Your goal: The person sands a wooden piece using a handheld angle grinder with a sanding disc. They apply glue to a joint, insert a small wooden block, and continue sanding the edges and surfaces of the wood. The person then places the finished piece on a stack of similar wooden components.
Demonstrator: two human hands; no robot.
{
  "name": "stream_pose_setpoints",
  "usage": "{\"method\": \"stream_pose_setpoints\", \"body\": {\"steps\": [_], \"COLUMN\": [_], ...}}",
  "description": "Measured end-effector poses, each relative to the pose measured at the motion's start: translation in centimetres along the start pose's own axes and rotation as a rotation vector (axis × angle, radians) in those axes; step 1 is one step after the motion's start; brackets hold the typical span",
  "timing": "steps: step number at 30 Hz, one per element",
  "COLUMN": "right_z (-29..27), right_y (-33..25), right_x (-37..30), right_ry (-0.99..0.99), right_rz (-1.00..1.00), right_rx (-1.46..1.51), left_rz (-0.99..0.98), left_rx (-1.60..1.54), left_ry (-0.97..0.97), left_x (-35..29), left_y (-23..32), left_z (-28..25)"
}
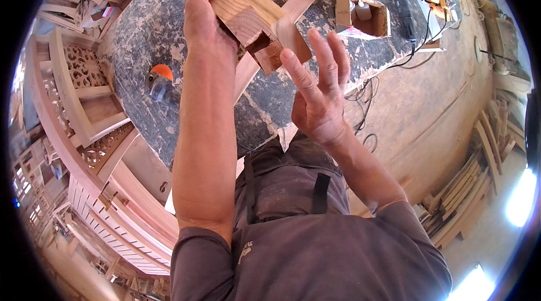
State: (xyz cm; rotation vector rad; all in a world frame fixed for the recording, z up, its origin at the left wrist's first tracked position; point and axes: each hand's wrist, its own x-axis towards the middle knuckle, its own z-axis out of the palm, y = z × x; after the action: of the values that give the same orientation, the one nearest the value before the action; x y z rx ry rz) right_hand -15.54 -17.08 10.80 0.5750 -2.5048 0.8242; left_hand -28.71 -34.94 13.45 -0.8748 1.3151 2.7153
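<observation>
Left hand [205,16]: clamped round notched wood block [248,11], raised off worktop [141,36] for a close look.
Right hand [318,90]: open, fingers spread, index tip touching block's end; holds nothing.

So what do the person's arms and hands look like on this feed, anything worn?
Both hands are bare: no gloves, rings or watch show on the left hand or the right hand. The forearms are bare too. Short dark grey-brown sleeves end near the elbows, part of a dusty shirt with dark straps running down the front.
</observation>
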Motion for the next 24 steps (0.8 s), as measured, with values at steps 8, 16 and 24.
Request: {"method": "stream_pose_setpoints", "body": {"steps": [8, 16, 24], "right_z": [-1.9, -0.9, 0.7], "right_y": [2.9, 20.7, 28.0], "right_x": [-2.1, -2.1, 5.2], "right_ry": [0.082, 0.175, -0.37], "right_rz": [0.151, 0.768, 0.866], "right_rx": [0.048, 0.233, -0.284], "left_rz": [-0.013, -0.087, -0.099], "left_rx": [0.025, 0.106, 0.087], "left_ry": [0.04, -0.008, 0.053], "left_x": [-0.7, -1.1, -0.7], "left_y": [0.6, 0.8, 0.6], "left_z": [0.5, 1.3, 1.2]}}
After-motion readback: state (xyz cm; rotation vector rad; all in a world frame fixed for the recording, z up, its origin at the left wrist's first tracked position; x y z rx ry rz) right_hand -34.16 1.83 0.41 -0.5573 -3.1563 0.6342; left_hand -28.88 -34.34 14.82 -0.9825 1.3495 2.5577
